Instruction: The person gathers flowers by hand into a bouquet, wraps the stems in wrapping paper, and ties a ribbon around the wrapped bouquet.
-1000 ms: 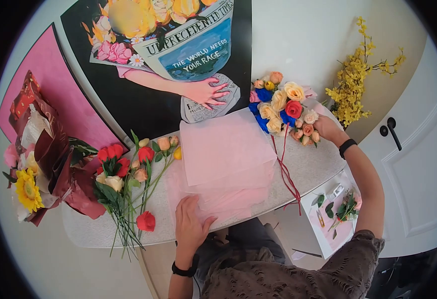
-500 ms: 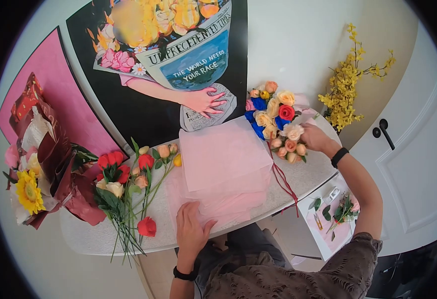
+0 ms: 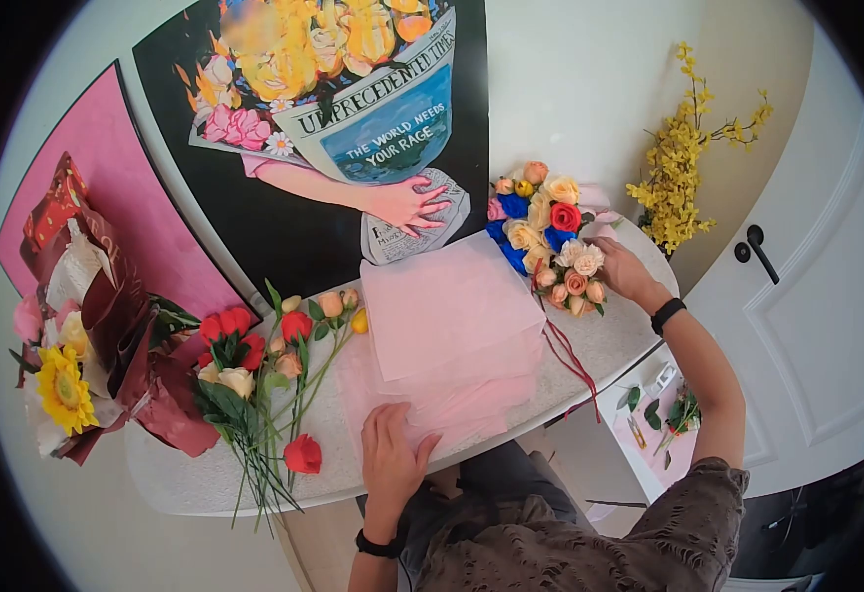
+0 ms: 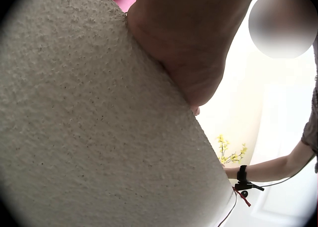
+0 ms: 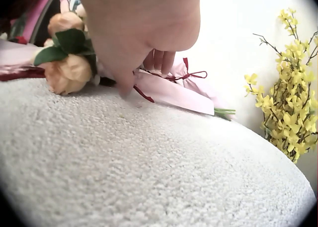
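step: your right hand (image 3: 621,271) holds the wrapped bouquet (image 3: 550,232) | your left hand (image 3: 393,456) lies flat on the pink paper (image 3: 447,306) | next, I think: bring the bouquet onto the paper

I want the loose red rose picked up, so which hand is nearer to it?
Left. The left hand presses the pink paper just beside the red rose; the right hand is across the table at the bouquet.
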`<state>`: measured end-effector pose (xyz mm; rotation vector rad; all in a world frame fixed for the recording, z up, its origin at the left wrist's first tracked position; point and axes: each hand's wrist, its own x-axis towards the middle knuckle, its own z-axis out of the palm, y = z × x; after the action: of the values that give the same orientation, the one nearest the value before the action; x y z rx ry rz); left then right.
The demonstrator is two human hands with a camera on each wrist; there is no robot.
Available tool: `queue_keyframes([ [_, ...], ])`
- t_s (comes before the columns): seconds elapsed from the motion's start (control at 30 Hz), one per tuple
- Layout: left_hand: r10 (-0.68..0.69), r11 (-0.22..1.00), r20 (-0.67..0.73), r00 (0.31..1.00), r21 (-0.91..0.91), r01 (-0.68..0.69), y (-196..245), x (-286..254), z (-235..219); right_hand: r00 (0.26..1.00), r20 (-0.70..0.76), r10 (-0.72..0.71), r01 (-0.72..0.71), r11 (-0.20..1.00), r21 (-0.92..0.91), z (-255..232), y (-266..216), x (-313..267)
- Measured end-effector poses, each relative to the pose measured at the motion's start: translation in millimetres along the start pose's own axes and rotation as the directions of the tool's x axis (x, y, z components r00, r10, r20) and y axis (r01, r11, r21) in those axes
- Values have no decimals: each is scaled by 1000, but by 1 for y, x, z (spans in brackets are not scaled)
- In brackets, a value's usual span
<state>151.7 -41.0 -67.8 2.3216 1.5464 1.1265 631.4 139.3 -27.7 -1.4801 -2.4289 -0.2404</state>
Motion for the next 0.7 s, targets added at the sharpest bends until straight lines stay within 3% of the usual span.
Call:
queue_keyframes([
  [0.07,5,1000,-1,1000,-5,-5,-1,0,0,995,-85,51,-55,997,-52,-1,2,-7],
  [0.2,7,1000,-1,1000,-1,-7,-2,0,-2,991,-108,83,-99,985,-145,-6,12,-25],
  [0.3,3,1000,-7,1000,4,-3,-1,0,-2,923,-229,308,-336,937,-95,-11,4,-37],
  [0.33,-3,1000,-6,1000,5,3,-1,-1,-2,925,-226,305,-332,938,-95,-10,-4,-41],
  [0.4,-1,1000,-13,1000,2,1,-2,0,-2,746,-273,608,-604,790,108,-12,-26,-48],
  [0.43,7,1000,-15,1000,0,-7,-3,0,-3,718,-265,644,-616,765,190,-14,-41,-54],
  [0.47,1,1000,-9,1000,-2,-1,-4,0,-3,720,-258,645,-617,764,188,-19,-62,-57],
  [0.53,8,1000,-10,1000,3,-8,-5,0,-2,702,-27,712,-667,671,325,-29,-105,-58],
  [0.57,0,1000,-5,1000,-1,0,-5,0,-1,702,-18,712,-670,670,320,-28,-124,-58],
  [0.63,3,1000,-1,1000,-5,-3,-5,0,-1,824,43,566,-531,741,412,-23,-155,-60],
  [0.67,-2,1000,6,1000,-4,2,-5,0,-2,822,53,567,-535,737,413,-16,-165,-62],
  [0.7,-2,1000,8,1000,-3,2,-5,0,-2,855,26,518,-504,819,272,-7,-172,-64],
])
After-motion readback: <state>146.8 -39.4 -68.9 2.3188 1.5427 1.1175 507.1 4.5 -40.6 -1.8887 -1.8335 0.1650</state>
